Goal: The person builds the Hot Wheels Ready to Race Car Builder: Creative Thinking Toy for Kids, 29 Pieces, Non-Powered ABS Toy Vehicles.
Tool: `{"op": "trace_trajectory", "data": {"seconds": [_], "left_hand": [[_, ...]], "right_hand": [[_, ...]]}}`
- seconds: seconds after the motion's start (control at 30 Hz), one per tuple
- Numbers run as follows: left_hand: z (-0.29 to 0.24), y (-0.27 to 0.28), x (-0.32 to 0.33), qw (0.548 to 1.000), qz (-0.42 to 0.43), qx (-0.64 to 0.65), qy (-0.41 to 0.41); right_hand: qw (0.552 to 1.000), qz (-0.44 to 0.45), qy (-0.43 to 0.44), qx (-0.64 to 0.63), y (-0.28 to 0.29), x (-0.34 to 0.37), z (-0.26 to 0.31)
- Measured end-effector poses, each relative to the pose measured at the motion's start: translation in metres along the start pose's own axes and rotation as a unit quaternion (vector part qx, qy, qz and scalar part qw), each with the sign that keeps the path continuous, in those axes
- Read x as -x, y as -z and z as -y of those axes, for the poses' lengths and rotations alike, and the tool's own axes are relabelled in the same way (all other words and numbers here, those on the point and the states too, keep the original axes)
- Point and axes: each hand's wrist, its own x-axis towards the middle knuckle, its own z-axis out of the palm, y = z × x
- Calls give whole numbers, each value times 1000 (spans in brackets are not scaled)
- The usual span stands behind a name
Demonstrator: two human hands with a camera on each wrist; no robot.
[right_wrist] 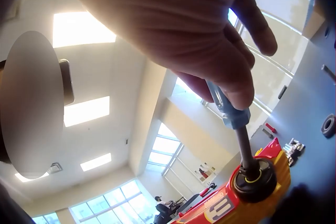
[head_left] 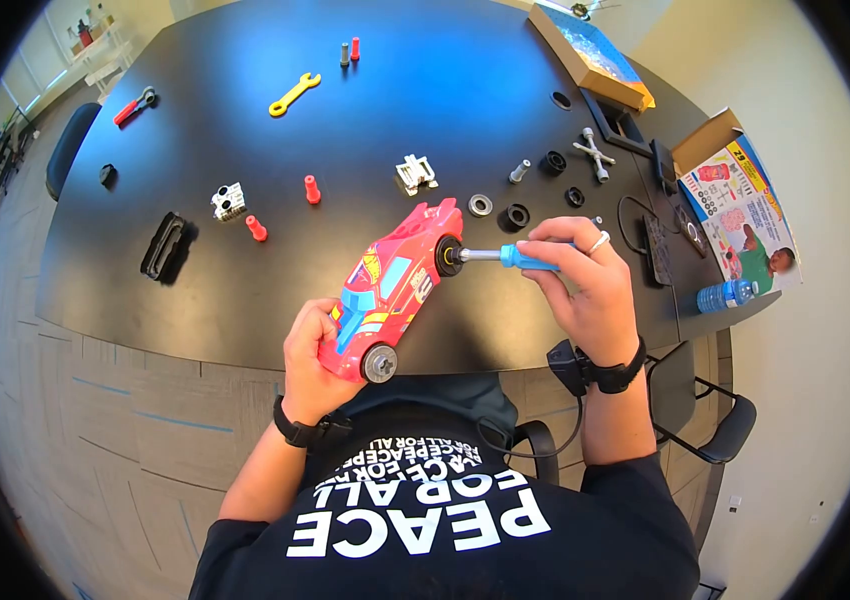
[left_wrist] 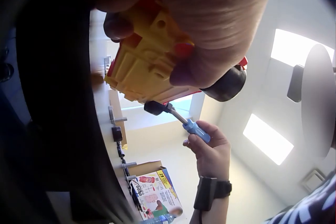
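Red-and-blue plastic toy car [head_left: 400, 275]: gripping it by one end in the left hand [head_left: 314, 362], above the near edge of the black table [head_left: 235, 325]. Pinching a blue-handled screwdriver [head_left: 525, 258] in the right hand [head_left: 590, 290], holding its metal shaft [head_left: 481, 255] to the black wheel [head_left: 448, 257] at the other end.
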Motion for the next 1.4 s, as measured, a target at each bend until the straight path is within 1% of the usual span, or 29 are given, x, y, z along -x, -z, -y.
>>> {"op": "trace_trajectory", "data": {"seconds": [0.07, 0.1, 0.17, 0.27, 0.3, 0.37, 0.4, 0.47, 0.5, 0.57, 0.6, 0.67, 0.7, 0.77, 0.8, 0.87, 0.9, 0.97, 1.0, 1.03, 1.07, 1.1, 1.13, 1.17, 1.2, 1.27, 1.3, 1.37, 1.4], "left_hand": [[-1, -1, 0, 1000, -1, -6, -6], [-1, -1, 0, 1000, -3, -15, -8], [-1, -1, 1, 1000, -4, -22, -11], [-2, -2, 1, 1000, 0, -17, -25], [-3, -2, 1, 999, -1, -25, -31], [-4, -3, 2, 999, 3, -32, -35], [-6, -3, 1, 999, 4, -39, -36], [-6, -3, 0, 998, 4, -46, -39], [-6, -3, 0, 998, 2, -43, -36], [-6, -3, 2, 999, -1, -42, -30], [-5, -3, 2, 998, -1, -44, -34], [-5, -3, 2, 998, 0, -46, -38], [-5, -4, 1, 998, 0, -45, -40], [-5, -3, 1, 998, -1, -44, -41], [-6, -2, 1, 998, 1, -48, -41], [-7, -3, 2, 998, 5, -49, -43], [-6, -3, 2, 998, 4, -47, -38], [-5, -4, 2, 998, 1, -45, -32], [-5, -4, 2, 998, 0, -45, -35], [-5, -4, 2, 998, 0, -46, -37], [-5, -4, 2, 998, 1, -46, -37], [-5, -3, 2, 998, 2, -45, -36], [-5, -3, 2, 998, 3, -45, -35], [-5, -3, 1, 998, 2, -45, -35], [-6, -3, 2, 998, 1, -44, -36], [-5, -4, 3, 998, 1, -42, -36], [-4, -4, 3, 998, 1, -42, -36], [-4, -3, 2, 998, 0, -43, -37], [-5, -3, 2, 998, 0, -44, -39]], "right_hand": [[985, 48, -162, -33, 5, 1, 12], [985, 48, -162, -32, 3, 4, 7], [984, 41, -170, 39, -3, 8, -4], [988, 52, -147, 18, 7, 1, 13], [988, 53, -146, 17, 6, 3, 10], [975, 74, -207, -8, 4, 12, 3], [975, 73, -210, -7, 4, 12, 4], [971, 42, -237, 2, 0, 11, 5], [971, 42, -235, 1, 0, 10, 6], [980, 31, -194, -36, -1, 12, 9], [980, 31, -194, -37, -1, 12, 6], [950, 67, -301, -38, -3, 14, 0], [951, 66, -301, -38, -2, 13, 4], [975, 44, -216, -34, 0, 10, 15], [975, 45, -216, -35, 0, 11, 11], [933, 118, -339, -25, 1, 15, -1], [933, 117, -340, -24, 0, 15, 2], [983, 21, -182, -17, -4, 14, 9], [983, 21, -182, -18, -3, 14, 6], [957, 68, -275, -60, -1, 15, 2], [919, 113, -364, -100, 0, 16, 0], [919, 112, -365, -100, 0, 16, 3], [954, 77, -285, -60, -1, 15, 8], [978, 42, -201, -19, -1, 14, 11], [978, 43, -201, -20, -1, 15, 7], [943, 100, -312, -65, -1, 19, -4], [943, 99, -312, -65, -2, 20, -2], [976, 19, -209, -53, -5, 14, 9], [976, 20, -208, -54, -4, 16, 5]]}}
